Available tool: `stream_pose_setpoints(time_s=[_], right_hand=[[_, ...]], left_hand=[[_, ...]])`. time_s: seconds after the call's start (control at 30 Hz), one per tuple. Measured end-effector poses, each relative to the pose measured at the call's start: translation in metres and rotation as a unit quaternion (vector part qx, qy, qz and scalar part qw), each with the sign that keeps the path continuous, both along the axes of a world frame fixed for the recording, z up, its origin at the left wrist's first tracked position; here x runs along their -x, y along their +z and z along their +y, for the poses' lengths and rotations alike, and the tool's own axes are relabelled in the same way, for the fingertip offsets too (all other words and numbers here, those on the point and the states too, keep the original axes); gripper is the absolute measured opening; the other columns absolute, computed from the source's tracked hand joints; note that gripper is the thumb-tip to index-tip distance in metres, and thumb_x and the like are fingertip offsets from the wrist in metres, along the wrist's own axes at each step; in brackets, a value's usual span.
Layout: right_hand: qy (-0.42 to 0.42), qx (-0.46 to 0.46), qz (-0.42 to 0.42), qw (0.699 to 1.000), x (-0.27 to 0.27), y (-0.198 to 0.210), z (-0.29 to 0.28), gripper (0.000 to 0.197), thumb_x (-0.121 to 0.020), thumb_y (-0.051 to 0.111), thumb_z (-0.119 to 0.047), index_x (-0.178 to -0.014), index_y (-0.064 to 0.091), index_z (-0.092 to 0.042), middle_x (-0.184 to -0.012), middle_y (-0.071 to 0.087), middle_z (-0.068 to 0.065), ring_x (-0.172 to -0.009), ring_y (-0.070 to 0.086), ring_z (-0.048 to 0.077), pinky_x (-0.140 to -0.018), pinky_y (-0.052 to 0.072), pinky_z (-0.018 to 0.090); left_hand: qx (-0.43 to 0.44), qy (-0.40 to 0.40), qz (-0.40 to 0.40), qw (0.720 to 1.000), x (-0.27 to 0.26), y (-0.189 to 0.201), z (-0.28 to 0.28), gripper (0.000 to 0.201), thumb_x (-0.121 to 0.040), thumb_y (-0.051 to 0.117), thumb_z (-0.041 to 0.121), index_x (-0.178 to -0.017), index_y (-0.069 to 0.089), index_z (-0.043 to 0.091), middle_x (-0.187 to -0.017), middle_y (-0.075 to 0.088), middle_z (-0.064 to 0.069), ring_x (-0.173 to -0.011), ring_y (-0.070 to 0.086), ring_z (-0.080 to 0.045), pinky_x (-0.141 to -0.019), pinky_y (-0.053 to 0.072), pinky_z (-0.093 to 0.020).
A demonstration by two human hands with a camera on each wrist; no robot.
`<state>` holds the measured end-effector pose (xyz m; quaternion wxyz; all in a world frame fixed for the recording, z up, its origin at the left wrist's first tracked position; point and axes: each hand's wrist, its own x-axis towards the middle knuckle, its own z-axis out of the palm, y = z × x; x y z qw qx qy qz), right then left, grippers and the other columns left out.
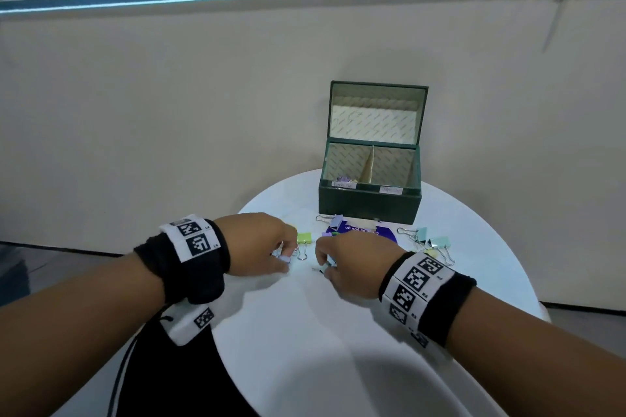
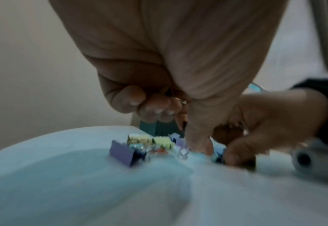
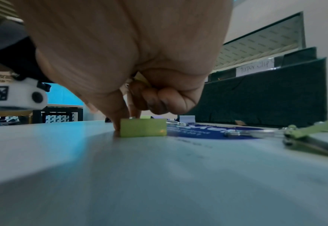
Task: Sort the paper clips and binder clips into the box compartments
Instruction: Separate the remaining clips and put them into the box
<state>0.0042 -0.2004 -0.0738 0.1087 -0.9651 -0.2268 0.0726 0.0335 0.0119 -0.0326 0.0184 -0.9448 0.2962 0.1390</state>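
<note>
The open green box (image 1: 369, 201) stands at the table's far side, with two compartments; a few binder clips lie in the left one. My left hand (image 1: 287, 256) pinches a lilac binder clip (image 1: 286, 259) just above the table. My right hand (image 1: 325, 266), a little to its right, has its fingers curled around a small clip, and a pale yellow piece (image 3: 142, 79) shows inside them. A lime binder clip (image 1: 304, 237) lies between the two hands, and my right hand's fingertip (image 3: 118, 122) touches the table beside that lime binder clip (image 3: 143, 127).
A lilac binder clip (image 1: 335, 221) and a purple card (image 1: 366, 232) lie in front of the box. Mint and teal binder clips (image 1: 432, 240) sit right of my right hand. The box's right compartment is labelled "Paper Clip" (image 3: 255, 66). The round white table (image 1: 321, 332) ends close by.
</note>
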Motion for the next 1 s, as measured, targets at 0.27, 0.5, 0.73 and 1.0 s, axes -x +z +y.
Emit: stream_pose_setpoints(time_s=[0.27, 0.5, 0.73, 1.0], right_hand=[[-0.007, -0.022, 0.006, 1.0, 0.002, 0.001, -0.001, 0.006, -0.093, 0.052, -0.03, -0.091, 0.047, -0.028, -0.085, 0.06, -0.006, -0.078, 0.057, 0.019, -0.058, 0.038, 0.028], [-0.006, -0.037, -0.008, 0.999, 0.004, 0.003, -0.003, 0.01, -0.094, 0.052, -0.029, -0.089, 0.044, -0.026, -0.081, 0.06, -0.004, -0.074, 0.058, 0.02, -0.065, 0.05, 0.033], [-0.044, -0.157, -0.096, 0.982, -0.004, 0.017, -0.001, 0.019, -0.097, 0.053, -0.024, -0.087, 0.038, -0.027, -0.089, 0.05, -0.006, -0.078, 0.048, 0.017, -0.068, 0.047, 0.035], [-0.178, -0.171, -0.189, 0.95, -0.086, 0.06, -0.026, 0.012, -0.094, 0.059, -0.015, -0.096, 0.049, -0.019, -0.096, 0.054, 0.003, -0.086, 0.053, 0.022, -0.07, 0.043, 0.033]], left_hand=[[0.171, 0.07, -0.096, 0.978, -0.082, 0.052, -0.067, 0.017, -0.093, 0.064, 0.034, -0.096, 0.051, 0.022, -0.078, 0.05, 0.011, -0.076, 0.051, -0.016, -0.063, 0.034, -0.028], [0.326, 0.117, -0.003, 0.938, -0.109, 0.053, -0.09, 0.079, -0.092, 0.064, 0.016, -0.155, 0.016, 0.026, -0.11, 0.066, -0.001, -0.074, 0.072, -0.016, -0.068, 0.06, -0.033], [0.155, 0.092, -0.092, 0.979, -0.074, 0.035, -0.029, 0.021, -0.092, 0.062, 0.025, -0.113, 0.064, 0.027, -0.106, 0.065, 0.01, -0.088, 0.059, -0.011, -0.085, 0.047, -0.027], [0.009, 0.071, -0.023, 0.997, -0.024, -0.015, 0.007, 0.075, -0.078, 0.065, 0.045, -0.145, 0.031, 0.046, -0.134, 0.047, 0.012, -0.12, 0.055, -0.015, -0.099, 0.047, -0.034]])
